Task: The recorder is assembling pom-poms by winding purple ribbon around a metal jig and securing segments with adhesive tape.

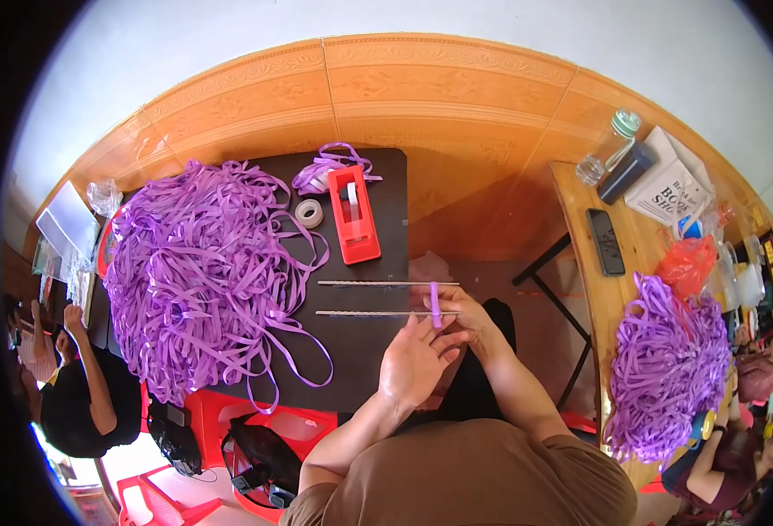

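Two thin twisted metal rods (360, 283) stick out side by side past the right edge of the dark table. A short band of purple ribbon (435, 305) spans them near their right ends. My right hand (467, 320) is at those ends, its fingers bent against the ribbon. Below the nearer rod, my left hand (414, 364) is palm up, with fingers apart and fingertips close to the ribbon's lower end. A large tangled heap of purple ribbon loops (202, 280) covers the table's left side.
On the dark table (386, 237) are a red tape dispenser (353, 219) and a tape roll (309, 213). A wooden table (584, 237) at right bears a phone (606, 242), a glass bottle (610, 145) and more purple ribbon (671, 373). People sit at both sides; red chairs (290, 419) stand at left.
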